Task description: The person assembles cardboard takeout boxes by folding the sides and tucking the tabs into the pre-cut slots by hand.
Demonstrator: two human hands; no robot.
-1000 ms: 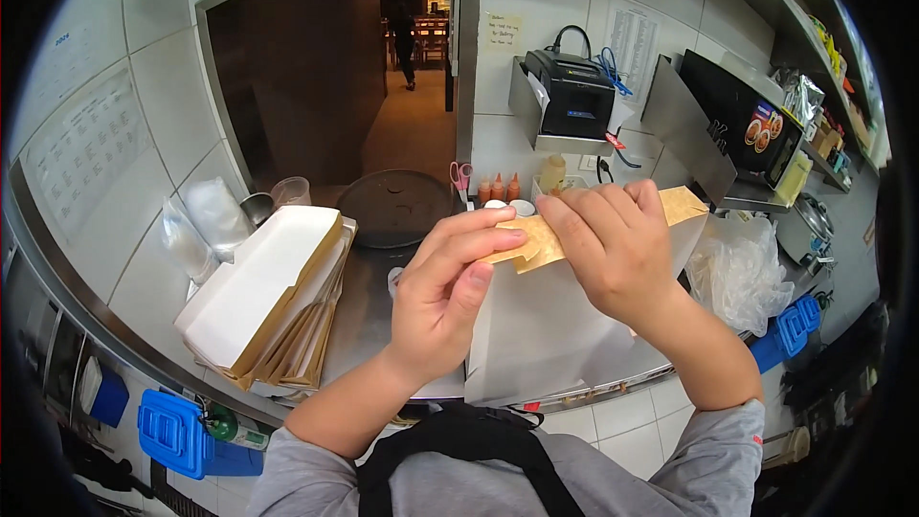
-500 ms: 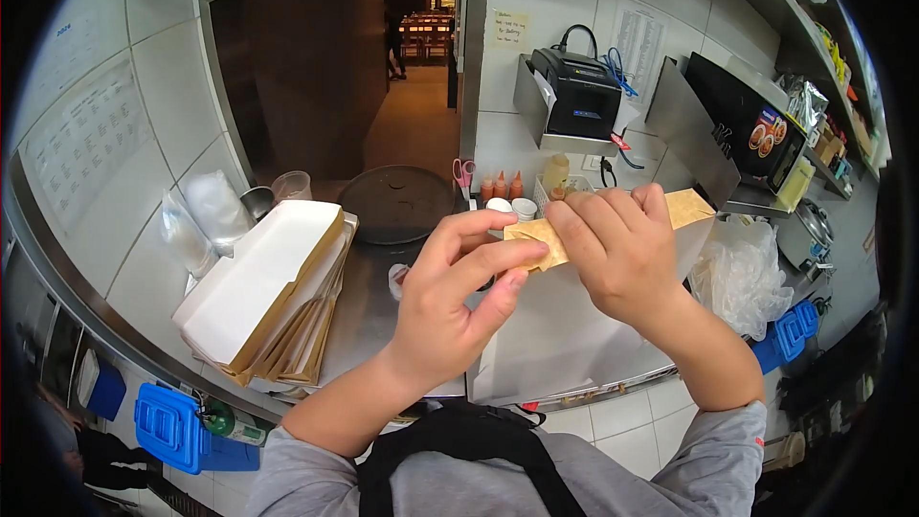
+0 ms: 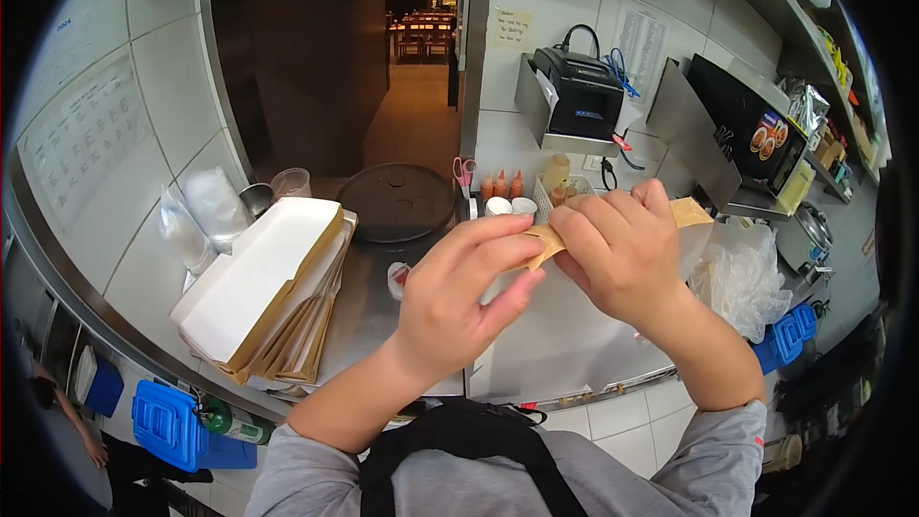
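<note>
My right hand (image 3: 622,244) is closed over a brown kraft cardboard piece (image 3: 689,213), held up above the counter. It shows as a narrow folded strip, its right end sticking out past my knuckles. My left hand (image 3: 464,282) has its fingers at the strip's left end, where a flap bends down. The left thumb is stretched out below, apart from the flap. My fingers hide much of the piece. On the left, a stack of kraft cartons (image 3: 258,287) with white insides lies tilted on the counter.
Beyond my hands stand sauce bottles (image 3: 501,184), white tubs (image 3: 510,205) and pink-handled scissors (image 3: 463,172). A round dark tray (image 3: 397,203) lies behind the stack. Plastic bags (image 3: 742,273) bunch at the right, below a printer (image 3: 579,91). A person (image 3: 72,431) is at lower left.
The strip's left end has bent downward, and my left thumb has drawn away from it. My right hand keeps its grip. The person at lower left has come further into view.
</note>
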